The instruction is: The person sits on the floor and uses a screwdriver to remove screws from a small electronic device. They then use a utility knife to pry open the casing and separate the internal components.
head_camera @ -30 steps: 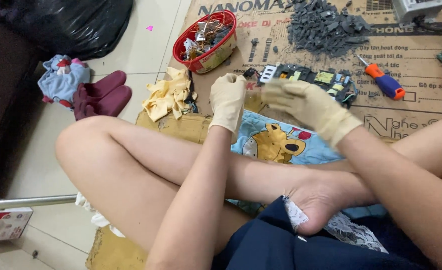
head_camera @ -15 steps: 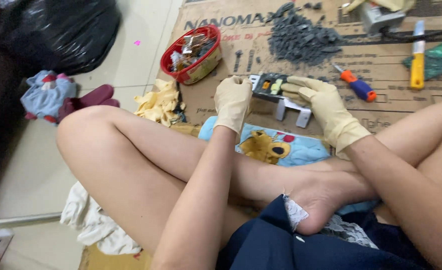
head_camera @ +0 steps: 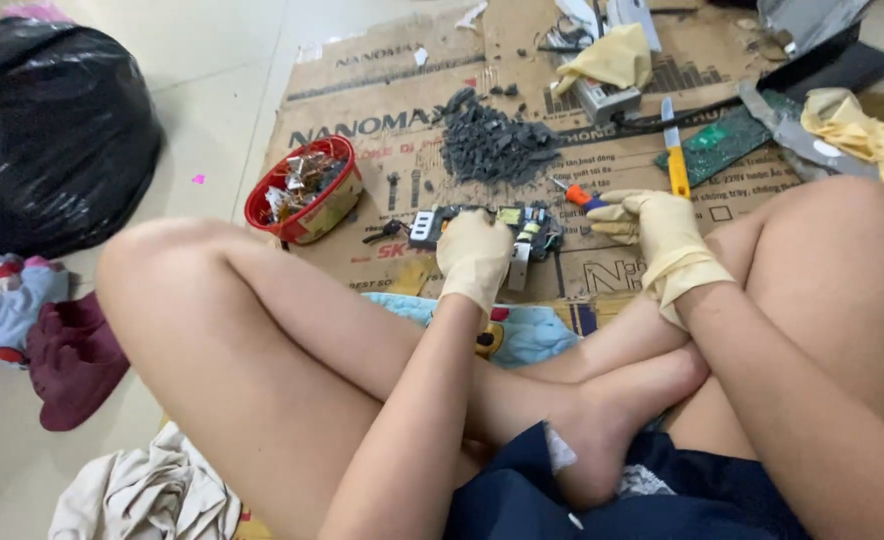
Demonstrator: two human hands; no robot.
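I sit cross-legged on the floor, wearing cream rubber gloves. My left hand [head_camera: 474, 258] lies over a small circuit board [head_camera: 522, 228] with dark, yellow and white parts, holding it on the brown cardboard sheet [head_camera: 382, 110]. My right hand [head_camera: 654, 228] is to the right of the board. Its fingers curl over the blue end of an orange-handled screwdriver [head_camera: 574, 193], which lies on the cardboard.
A red bowl of metal scraps [head_camera: 302, 190] stands left of the board, and a pile of dark grey parts [head_camera: 492, 145] lies behind it. Further back are a yellow utility knife [head_camera: 674, 160], a green board [head_camera: 722, 148] and yellow cloths [head_camera: 857, 125]. A black bag [head_camera: 42, 150] and clothes [head_camera: 72, 355] lie at left.
My right hand left the circuit board and moved right onto the screwdriver. My left hand stayed on the board. The camera view shifted, so everything sits lower in the frame.
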